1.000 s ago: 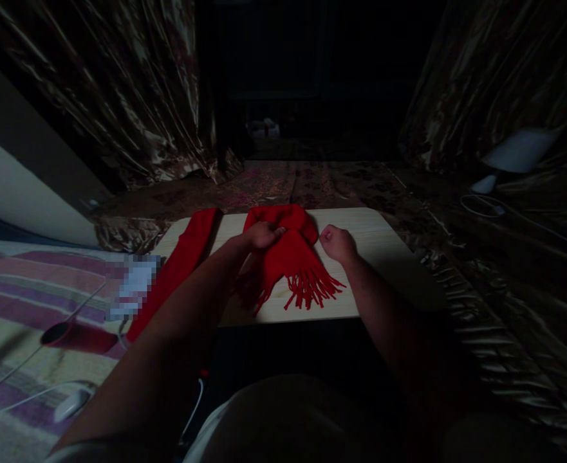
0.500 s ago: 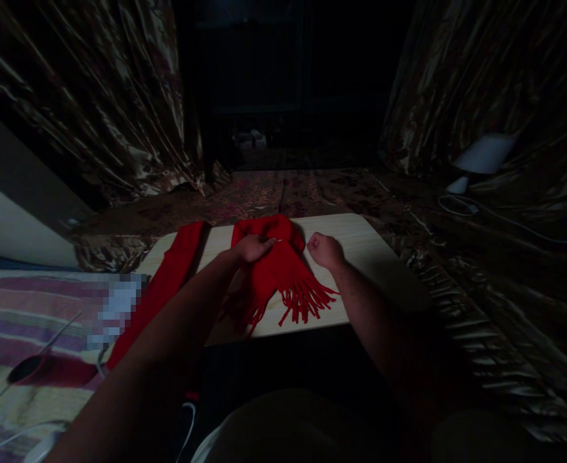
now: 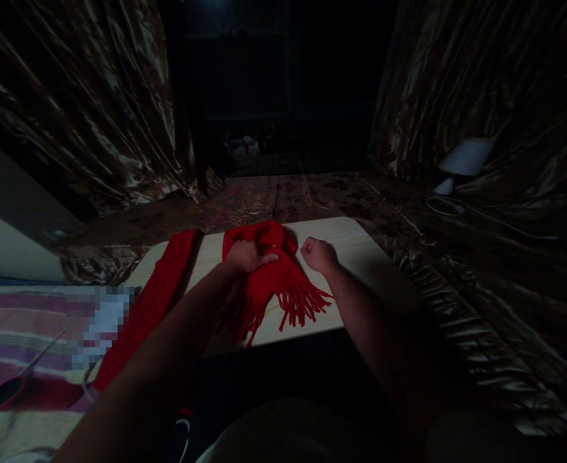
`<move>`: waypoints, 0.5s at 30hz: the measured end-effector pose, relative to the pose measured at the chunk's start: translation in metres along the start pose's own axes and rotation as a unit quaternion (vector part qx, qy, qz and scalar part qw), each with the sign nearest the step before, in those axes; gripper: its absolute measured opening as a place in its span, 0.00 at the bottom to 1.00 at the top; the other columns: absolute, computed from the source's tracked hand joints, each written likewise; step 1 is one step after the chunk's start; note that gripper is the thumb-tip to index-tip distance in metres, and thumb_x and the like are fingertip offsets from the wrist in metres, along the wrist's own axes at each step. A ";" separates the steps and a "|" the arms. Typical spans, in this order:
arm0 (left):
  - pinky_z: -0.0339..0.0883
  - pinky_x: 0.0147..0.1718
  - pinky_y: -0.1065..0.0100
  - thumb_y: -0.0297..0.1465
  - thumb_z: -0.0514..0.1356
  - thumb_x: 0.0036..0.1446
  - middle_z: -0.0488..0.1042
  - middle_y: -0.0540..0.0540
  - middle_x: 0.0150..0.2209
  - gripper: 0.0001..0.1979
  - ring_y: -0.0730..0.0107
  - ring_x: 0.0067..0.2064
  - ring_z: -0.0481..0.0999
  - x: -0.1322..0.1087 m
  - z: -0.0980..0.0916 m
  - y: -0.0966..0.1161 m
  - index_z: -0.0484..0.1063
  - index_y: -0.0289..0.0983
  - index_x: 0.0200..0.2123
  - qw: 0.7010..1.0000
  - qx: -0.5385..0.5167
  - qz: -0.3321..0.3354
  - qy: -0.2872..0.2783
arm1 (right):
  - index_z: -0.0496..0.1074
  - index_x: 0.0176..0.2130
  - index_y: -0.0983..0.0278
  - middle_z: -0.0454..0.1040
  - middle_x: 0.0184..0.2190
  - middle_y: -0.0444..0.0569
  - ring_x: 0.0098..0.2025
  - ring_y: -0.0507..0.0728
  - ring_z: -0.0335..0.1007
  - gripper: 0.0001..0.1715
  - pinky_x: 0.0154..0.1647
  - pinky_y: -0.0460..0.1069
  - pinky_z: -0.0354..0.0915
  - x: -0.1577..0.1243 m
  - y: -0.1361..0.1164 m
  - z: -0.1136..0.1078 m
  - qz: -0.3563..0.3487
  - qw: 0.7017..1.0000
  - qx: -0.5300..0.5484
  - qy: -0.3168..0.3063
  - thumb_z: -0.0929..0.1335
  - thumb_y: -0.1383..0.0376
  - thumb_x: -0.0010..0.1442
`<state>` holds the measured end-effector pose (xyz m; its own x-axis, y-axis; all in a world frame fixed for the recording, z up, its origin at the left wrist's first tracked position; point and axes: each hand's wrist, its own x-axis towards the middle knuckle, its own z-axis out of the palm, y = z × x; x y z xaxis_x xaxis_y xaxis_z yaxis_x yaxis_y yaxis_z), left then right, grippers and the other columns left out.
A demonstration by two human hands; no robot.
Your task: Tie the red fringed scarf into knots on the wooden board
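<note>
Red knitted scarf (image 3: 283,283), long and fringed, is recorded lying on a pale wooden board (image 3: 360,257). Its bunched fold is at the middle of the far edge, and its tasselled fringe (image 3: 302,302) is spread toward the near edge. A second length is led off the board's far left corner and down toward a striped blanket (image 3: 22,321).

Left hand (image 3: 247,256): laid on top of the fold and closed on the cloth, with the thumb stretched rightward across it.
Right hand (image 3: 318,254): curled into a fist just beside the fold's right edge. Whether any cloth is pinched inside cannot be told in the dim light.

Change over the last second: very little.
- The view has drifted, so board and hands are seen lower and further left.
- The scarf has not been shifted on the board, and the fringe has kept its fan shape.
- The left hand's grip has been kept, the thumb now slightly flatter.
- The right fist has been held at the same edge.

Judgement: the fold is being held down and steadied, not moved.

Surroundings:
- A dark red cup (image 3: 17,393) lies on its side on the blanket.
- A small white lamp (image 3: 464,159) stands far right.
- Glossy patterned curtains (image 3: 94,128) hang behind.
</note>
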<state>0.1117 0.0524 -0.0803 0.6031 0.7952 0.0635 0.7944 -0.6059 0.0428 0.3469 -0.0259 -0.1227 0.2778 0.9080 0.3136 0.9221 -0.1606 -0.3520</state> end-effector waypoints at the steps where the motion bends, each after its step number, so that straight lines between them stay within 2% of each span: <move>1: 0.67 0.43 0.59 0.65 0.48 0.53 0.81 0.32 0.33 0.39 0.46 0.43 0.80 0.000 0.001 0.000 0.82 0.39 0.33 1.000 0.001 0.002 0.003 | 0.75 0.37 0.58 0.80 0.33 0.45 0.34 0.54 0.73 0.08 0.31 0.47 0.57 0.000 0.000 0.000 0.000 1.000 -0.002 0.001 0.66 0.62 0.61; 4: 0.66 0.46 0.56 0.65 0.48 0.53 0.81 0.32 0.32 0.38 0.44 0.43 0.80 0.000 -0.001 0.003 0.82 0.39 0.34 1.000 -0.001 0.013 0.021 | 0.75 0.36 0.58 0.80 0.33 0.45 0.33 0.55 0.73 0.08 0.31 0.47 0.56 -0.001 0.000 -0.001 -0.006 1.000 -0.007 0.006 0.65 0.62 0.62; 8: 0.64 0.48 0.53 0.66 0.48 0.52 0.80 0.30 0.32 0.39 0.42 0.42 0.80 0.000 -0.012 0.007 0.82 0.38 0.29 0.999 -0.019 0.023 0.036 | 0.75 0.37 0.58 0.80 0.34 0.46 0.34 0.55 0.73 0.09 0.33 0.47 0.58 -0.002 -0.002 -0.003 -0.001 1.000 -0.011 0.002 0.65 0.62 0.62; 13: 0.65 0.46 0.57 0.64 0.49 0.53 0.82 0.34 0.37 0.38 0.44 0.44 0.80 0.003 -0.021 0.006 0.83 0.40 0.39 0.999 -0.021 0.041 -0.029 | 0.75 0.38 0.58 0.81 0.35 0.46 0.35 0.55 0.74 0.09 0.32 0.46 0.57 -0.002 -0.002 -0.003 0.001 1.000 -0.009 -0.007 0.65 0.62 0.62; 15: 0.65 0.46 0.58 0.64 0.50 0.53 0.82 0.34 0.38 0.38 0.45 0.45 0.80 0.002 -0.022 0.004 0.82 0.41 0.43 0.999 -0.008 0.040 -0.032 | 0.75 0.37 0.58 0.81 0.35 0.45 0.35 0.55 0.74 0.09 0.31 0.46 0.57 -0.001 -0.001 -0.003 -0.001 1.000 -0.008 -0.005 0.65 0.61 0.62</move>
<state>0.1148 0.0511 -0.0580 0.6689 0.7433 0.0040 0.7420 -0.6680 0.0566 0.3461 -0.0280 -0.1202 0.2737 0.9121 0.3051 0.9267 -0.1651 -0.3375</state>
